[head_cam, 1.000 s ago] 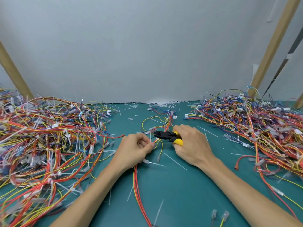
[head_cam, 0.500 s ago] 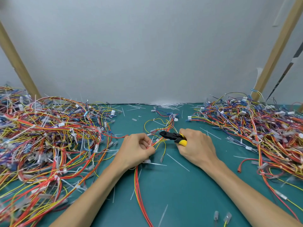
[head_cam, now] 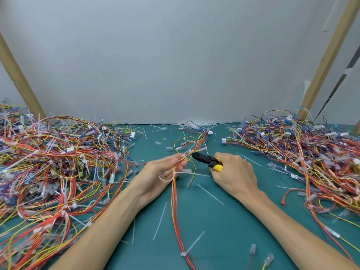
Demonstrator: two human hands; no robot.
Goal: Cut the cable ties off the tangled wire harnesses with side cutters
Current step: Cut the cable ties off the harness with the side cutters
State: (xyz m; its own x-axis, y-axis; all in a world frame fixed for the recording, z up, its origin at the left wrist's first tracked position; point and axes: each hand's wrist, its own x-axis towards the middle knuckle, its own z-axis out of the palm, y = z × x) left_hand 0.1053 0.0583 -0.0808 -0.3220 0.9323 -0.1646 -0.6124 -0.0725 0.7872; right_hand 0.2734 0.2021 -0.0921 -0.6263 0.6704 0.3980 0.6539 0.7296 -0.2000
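A red, orange and yellow wire harness [head_cam: 176, 203] runs from the near edge up the middle of the green mat to my hands. My left hand [head_cam: 157, 178] has its palm turned toward me and pinches the harness at its fingertips. A loose white cable tie loop [head_cam: 165, 177] hangs by that palm. A second white tie [head_cam: 184, 171] still wraps the harness just below the fingers. My right hand [head_cam: 232, 175] grips the side cutters [head_cam: 207, 160] by their yellow handles. Their black jaws point left, just short of the harness beside my left fingertips.
Big tangled harness piles lie left [head_cam: 58, 166] and right [head_cam: 311, 152] on the green mat [head_cam: 224, 221]. Cut white ties [head_cam: 160, 221] and small clear connectors [head_cam: 253, 249] are scattered between them. Slanted wooden posts [head_cam: 329, 55] stand against the grey wall behind.
My left hand has uncurled from a fist and turned palm-up, showing a loose tie loop. The cutters stayed at the harness, shifting slightly right.
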